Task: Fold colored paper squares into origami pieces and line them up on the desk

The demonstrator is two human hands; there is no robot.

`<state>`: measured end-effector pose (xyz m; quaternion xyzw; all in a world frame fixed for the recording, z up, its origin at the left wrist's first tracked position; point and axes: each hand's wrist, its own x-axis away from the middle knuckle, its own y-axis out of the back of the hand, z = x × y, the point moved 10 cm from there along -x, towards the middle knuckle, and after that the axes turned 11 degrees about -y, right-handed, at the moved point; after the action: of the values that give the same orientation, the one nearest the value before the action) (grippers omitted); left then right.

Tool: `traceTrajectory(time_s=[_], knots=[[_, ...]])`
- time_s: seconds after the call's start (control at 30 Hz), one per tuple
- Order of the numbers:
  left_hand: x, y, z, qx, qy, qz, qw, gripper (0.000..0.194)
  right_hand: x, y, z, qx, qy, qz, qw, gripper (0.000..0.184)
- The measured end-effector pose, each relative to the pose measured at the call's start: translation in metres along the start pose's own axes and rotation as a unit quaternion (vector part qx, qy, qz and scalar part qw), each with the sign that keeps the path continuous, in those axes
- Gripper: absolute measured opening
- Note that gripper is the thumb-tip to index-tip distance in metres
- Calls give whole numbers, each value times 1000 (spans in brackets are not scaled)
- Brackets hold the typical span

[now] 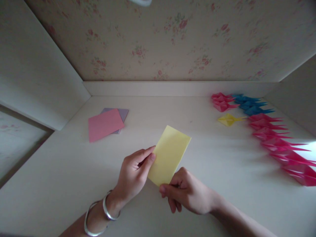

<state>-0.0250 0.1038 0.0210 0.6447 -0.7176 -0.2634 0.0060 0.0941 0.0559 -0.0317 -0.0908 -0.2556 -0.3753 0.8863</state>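
A yellow sheet of folded paper [170, 153], a tilted rectangle, is held between my two hands above the white table. My left hand [135, 172] pinches its left edge between thumb and fingers; two silver bangles circle that wrist. At the lower corner, my right hand [184, 191] grips the paper with the thumb in front and the other fingers curled. The far end of the paper points up and to the right, free of both hands. What lies behind the paper is hidden.
Pink paper [105, 125] lies over purple paper [124, 113] on the left of the white table [74, 184]. Along the right side sit pink folded paper figures [278, 144], blue ones [254, 106] and a yellow one [229, 119]. A flowered wall [148, 42] rises behind.
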Motion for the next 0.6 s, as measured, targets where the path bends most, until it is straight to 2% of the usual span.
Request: traceTrajectory(time_s=[0.13, 0.27, 0.37, 0.53, 0.6], knots=[[-2, 1, 7, 36, 32, -8, 999, 27, 0, 5, 9, -1, 30, -14, 999, 47], [1, 5, 21, 88, 89, -33, 992, 32, 3, 29, 16, -30, 47, -110, 992, 52], [4, 7, 28, 115, 113, -55, 986, 32, 6, 41, 17, -50, 49, -149, 986, 54], [4, -1, 29, 145, 137, -28, 979, 27, 3, 40, 6, -39, 16, -154, 987, 46], [0, -1, 25, 128, 122, -18, 984, 20, 1, 40, -1, -54, 2, -156, 986, 38]])
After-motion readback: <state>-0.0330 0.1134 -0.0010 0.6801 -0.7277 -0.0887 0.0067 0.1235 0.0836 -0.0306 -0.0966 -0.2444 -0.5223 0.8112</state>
